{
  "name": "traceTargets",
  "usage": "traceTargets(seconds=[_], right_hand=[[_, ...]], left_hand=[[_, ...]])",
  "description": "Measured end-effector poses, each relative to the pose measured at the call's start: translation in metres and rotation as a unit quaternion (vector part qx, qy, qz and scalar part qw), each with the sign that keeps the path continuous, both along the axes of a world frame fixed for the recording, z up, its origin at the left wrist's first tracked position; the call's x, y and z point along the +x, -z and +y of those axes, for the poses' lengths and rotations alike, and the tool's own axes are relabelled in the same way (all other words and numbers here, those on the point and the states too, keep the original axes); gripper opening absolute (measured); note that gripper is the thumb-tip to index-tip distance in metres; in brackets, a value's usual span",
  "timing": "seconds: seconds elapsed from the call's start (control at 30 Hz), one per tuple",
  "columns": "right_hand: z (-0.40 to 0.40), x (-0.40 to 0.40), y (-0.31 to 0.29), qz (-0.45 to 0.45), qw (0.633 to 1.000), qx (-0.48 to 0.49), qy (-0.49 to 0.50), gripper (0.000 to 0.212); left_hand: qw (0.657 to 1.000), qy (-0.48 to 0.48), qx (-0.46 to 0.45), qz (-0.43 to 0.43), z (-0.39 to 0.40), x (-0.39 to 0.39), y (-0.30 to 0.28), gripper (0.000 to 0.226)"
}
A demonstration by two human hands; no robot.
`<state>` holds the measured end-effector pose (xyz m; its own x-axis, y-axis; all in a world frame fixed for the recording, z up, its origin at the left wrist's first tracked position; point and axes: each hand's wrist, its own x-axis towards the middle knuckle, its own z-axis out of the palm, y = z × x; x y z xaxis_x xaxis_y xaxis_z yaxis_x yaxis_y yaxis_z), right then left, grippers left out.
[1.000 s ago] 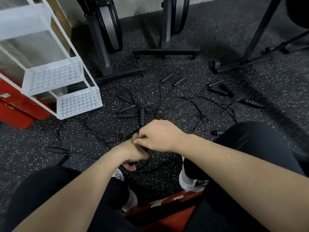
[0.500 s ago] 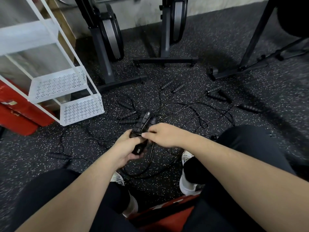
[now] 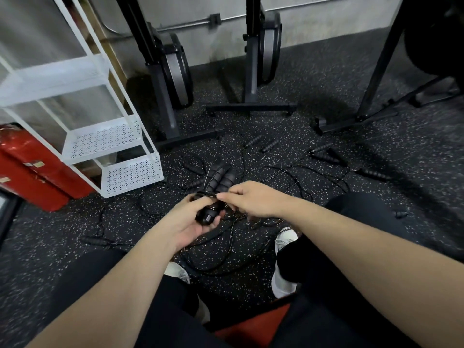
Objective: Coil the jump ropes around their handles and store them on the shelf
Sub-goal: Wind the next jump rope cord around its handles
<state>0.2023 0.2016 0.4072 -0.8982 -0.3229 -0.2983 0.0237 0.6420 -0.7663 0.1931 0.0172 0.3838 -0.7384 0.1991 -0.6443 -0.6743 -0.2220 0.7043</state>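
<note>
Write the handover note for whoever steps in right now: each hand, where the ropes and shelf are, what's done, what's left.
Left hand: grips a pair of black handles held together, butt ends toward the palm.
Right hand: pinches the thin cord where it crosses the handles.
Done: only a few turns of cord sit on this pair.
Loose ropes: tangled on the floor ahead, other handles scattered, such as one at far right.
White shelf: front left, no ropes visible on its tiers.
Left: finish this coil, shelve it, then untangle, coil and shelve the rest.
</note>
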Motion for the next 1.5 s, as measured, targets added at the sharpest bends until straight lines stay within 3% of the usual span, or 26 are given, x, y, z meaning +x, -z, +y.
traceTargets(seconds=[0.2, 0.3, 0.47, 0.67, 0.77, 0.93, 1.2, 1.33, 1.5], right_hand=[[0.007, 0.013, -0.005, -0.025, 0.996, -0.073, -0.036, 0.028], [0.012, 0.018, -0.005, -0.027, 0.997, -0.054, -0.049, 0.032], [0.022, 0.022, 0.003, -0.031, 0.995, -0.091, 0.015, 0.038], [0.023, 0.027, 0.023, -0.086, 0.982, -0.158, -0.049, 0.024], [0.022, 0.028, 0.030, -0.097, 0.983, -0.151, -0.031, 0.026], [0.031, 0.026, 0.037, -0.111, 0.991, -0.069, 0.038, 0.045], [0.035, 0.020, 0.047, -0.101, 0.987, -0.121, 0.000, 0.024], [0.035, 0.018, 0.049, -0.090, 0.995, -0.040, 0.027, 0.046], [0.039, 0.009, 0.059, -0.087, 0.989, -0.047, 0.106, 0.068]], left_hand=[[0.996, -0.032, 0.087, 0.008, -0.005, 0.007, -0.016, 0.016], [0.994, -0.046, 0.095, 0.007, -0.008, 0.012, -0.022, 0.014], [0.995, -0.013, 0.094, 0.019, -0.013, 0.021, -0.028, 0.017], [0.992, -0.063, 0.104, 0.039, -0.014, 0.025, -0.022, 0.012], [0.990, -0.084, 0.103, 0.042, -0.012, 0.026, -0.018, 0.015], [0.991, -0.088, 0.098, 0.037, -0.013, 0.024, -0.007, 0.017], [0.993, -0.074, 0.090, -0.032, -0.020, 0.026, -0.007, 0.020], [0.995, -0.014, 0.083, -0.054, -0.016, 0.028, -0.006, 0.017], [0.995, 0.072, 0.059, -0.032, -0.017, 0.027, -0.007, 0.026]])
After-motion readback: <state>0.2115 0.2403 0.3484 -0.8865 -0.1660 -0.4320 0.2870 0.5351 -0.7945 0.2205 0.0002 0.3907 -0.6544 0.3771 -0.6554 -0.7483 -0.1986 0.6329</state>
